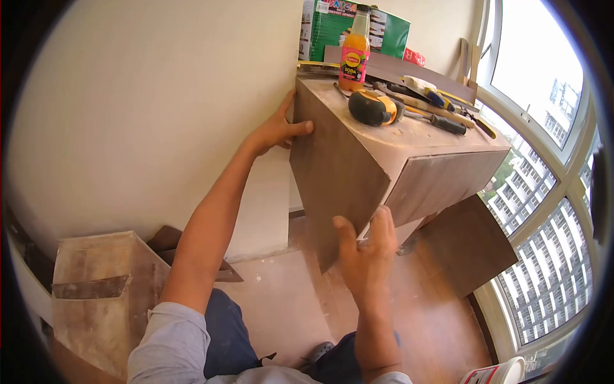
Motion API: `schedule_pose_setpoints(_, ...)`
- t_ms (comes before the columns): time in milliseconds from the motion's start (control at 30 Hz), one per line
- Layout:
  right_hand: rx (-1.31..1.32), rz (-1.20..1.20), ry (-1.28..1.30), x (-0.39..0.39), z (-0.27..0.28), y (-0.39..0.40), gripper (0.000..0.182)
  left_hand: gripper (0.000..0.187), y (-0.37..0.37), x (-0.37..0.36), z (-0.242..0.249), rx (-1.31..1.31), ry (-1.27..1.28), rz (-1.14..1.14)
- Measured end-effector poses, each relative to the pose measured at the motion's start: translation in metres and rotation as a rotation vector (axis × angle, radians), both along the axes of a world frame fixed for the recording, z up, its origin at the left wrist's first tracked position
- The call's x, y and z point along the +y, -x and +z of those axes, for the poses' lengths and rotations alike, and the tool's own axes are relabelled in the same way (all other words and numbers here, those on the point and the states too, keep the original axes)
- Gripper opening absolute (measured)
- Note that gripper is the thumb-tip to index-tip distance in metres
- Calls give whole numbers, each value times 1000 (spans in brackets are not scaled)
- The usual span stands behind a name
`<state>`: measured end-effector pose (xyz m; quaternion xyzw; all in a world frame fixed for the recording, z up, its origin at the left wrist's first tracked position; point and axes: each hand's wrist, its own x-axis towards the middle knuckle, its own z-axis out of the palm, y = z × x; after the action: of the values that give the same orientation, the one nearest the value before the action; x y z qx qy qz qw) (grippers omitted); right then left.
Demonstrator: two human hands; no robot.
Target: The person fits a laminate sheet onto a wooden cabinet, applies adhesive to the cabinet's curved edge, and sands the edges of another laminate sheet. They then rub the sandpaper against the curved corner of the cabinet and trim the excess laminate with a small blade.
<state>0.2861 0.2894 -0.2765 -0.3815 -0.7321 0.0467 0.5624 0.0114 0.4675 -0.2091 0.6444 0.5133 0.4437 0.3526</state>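
Observation:
A dark brown sheet point(336, 173) stands upright against the side of a wooden cabinet point(409, 144). At the sheet's far edge, near the wall, is my left hand point(278, 131), its thumb on the face and its fingers partly hidden behind the edge. My right hand point(369, 249) grips the sheet's near edge by the cabinet's front corner, thumb on the outer face and fingers on the other side. The sheet's lower part hangs below the cabinet side. A brown front panel point(448, 182) covers the cabinet's front.
On the cabinet top are a drink bottle point(355, 57), a yellow-black tape measure point(372, 107), a screwdriver point(448, 124) and other tools. A wooden box point(93, 313) stands lower left. A brown board point(467, 246) leans by the windows; a white bucket point(495, 372) is lower right.

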Motion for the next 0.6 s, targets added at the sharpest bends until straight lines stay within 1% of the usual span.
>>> schedule_pose_setpoints(33, 21, 22, 29, -3, -2, 0, 41, 138, 0, 2, 0, 3, -17, 5)
schedule_pose_setpoints(67, 23, 23, 40, -6, -2, -2, 41, 135, 0, 4, -2, 3, -31, 9)
schedule_pose_setpoints(133, -94, 32, 179, -14, -5, -3, 45, 133, -3, 3, -4, -25, -23, 14)
schedule_pose_setpoints(167, -102, 39, 203, -15, -7, -6, 45, 130, -4, 2, -7, -59, -34, 21)
schedule_pose_setpoints(233, -258, -12, 281, -11, -10, -14, 42, 127, -7, -1, -15, -99, -24, 32)
schedule_pose_setpoints(267, -267, -5, 290, -11, -13, -15, 42, 127, -8, -2, -17, -158, -36, -5)
schedule_pose_setpoints(300, -228, -58, 262, -9, -16, -16, 39, 126, -9, -2, -18, -213, -53, -45)
schedule_pose_setpoints(333, -185, -113, 233, -8, -17, -16, 35, 126, -10, 0, -21, -215, -50, -44)
schedule_pose_setpoints(367, -187, -113, 237, -7, -17, -16, 35, 127, -12, 1, -24, -263, -56, -47)
schedule_pose_setpoints(433, -224, -92, 237, -9, -19, -17, 28, 127, -15, 5, -37, -315, -48, -51)
schedule_pose_setpoints(533, -230, -84, 222, -8, -21, -15, 23, 128, -22, 11, -50, -384, -57, -5)
schedule_pose_setpoints(600, -215, -70, 217, -8, -21, -15, 23, 129, -30, 14, -54, -434, -69, 64)
